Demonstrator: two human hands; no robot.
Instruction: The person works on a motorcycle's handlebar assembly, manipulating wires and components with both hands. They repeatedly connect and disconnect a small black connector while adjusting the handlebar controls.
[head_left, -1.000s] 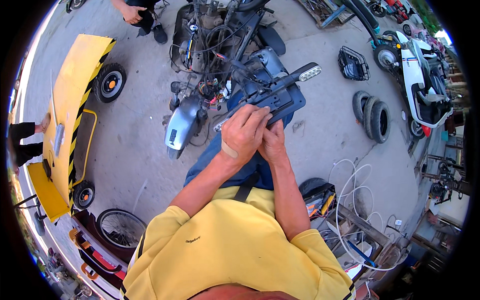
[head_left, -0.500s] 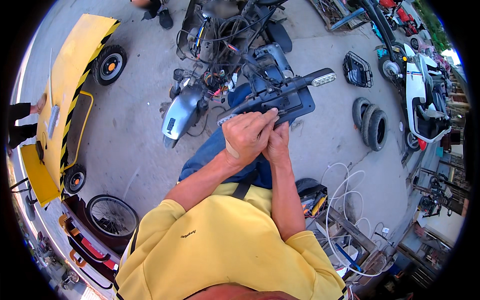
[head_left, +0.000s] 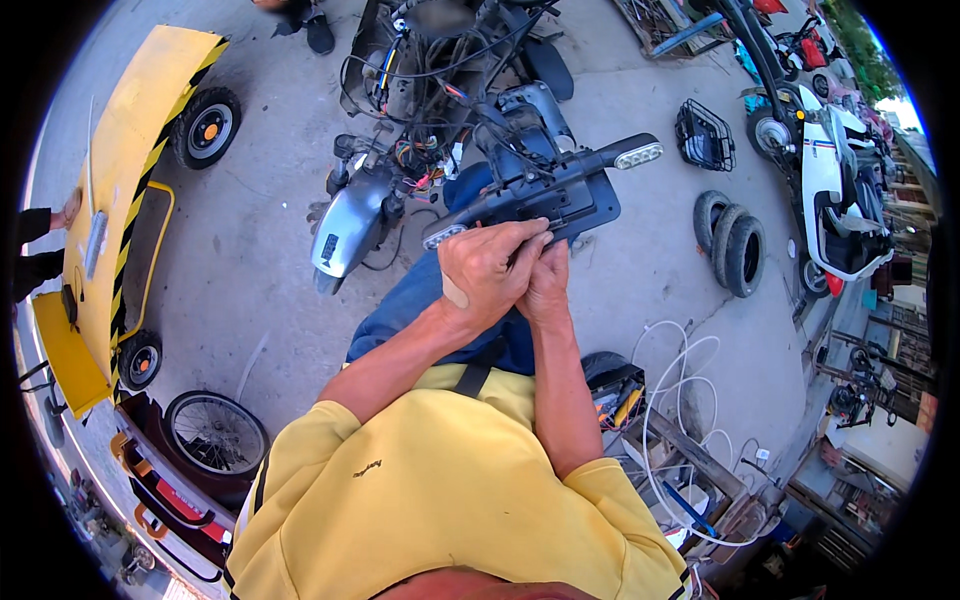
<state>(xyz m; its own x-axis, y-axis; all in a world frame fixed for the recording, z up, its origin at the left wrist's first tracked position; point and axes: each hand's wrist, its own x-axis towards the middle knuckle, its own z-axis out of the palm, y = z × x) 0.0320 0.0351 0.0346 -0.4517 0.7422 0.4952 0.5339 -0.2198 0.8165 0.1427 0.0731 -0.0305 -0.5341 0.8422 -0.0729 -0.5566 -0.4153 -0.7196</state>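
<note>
In front of me is a black plastic tail bracket, with a clear-lensed signal light at its right end and another signal light at its left. It joins a partly stripped scooter with loose, many-coloured wires. My left hand lies against the bracket's near edge, its thumb and index finger pinched on something too small to make out. Close beside it, my right hand is closed at the same edge, partly covered by the left. A silver rounded body part sits left of the bracket.
At left stands a yellow cart, with another person's hand on it. A spoked wheel lies near left. To the right are stacked tires, a black basket, a white scooter and white tubing.
The whole view has shifted slightly, so the scene sits a little further left. Both hands keep their place at the bracket's edge, with barely any finger movement.
</note>
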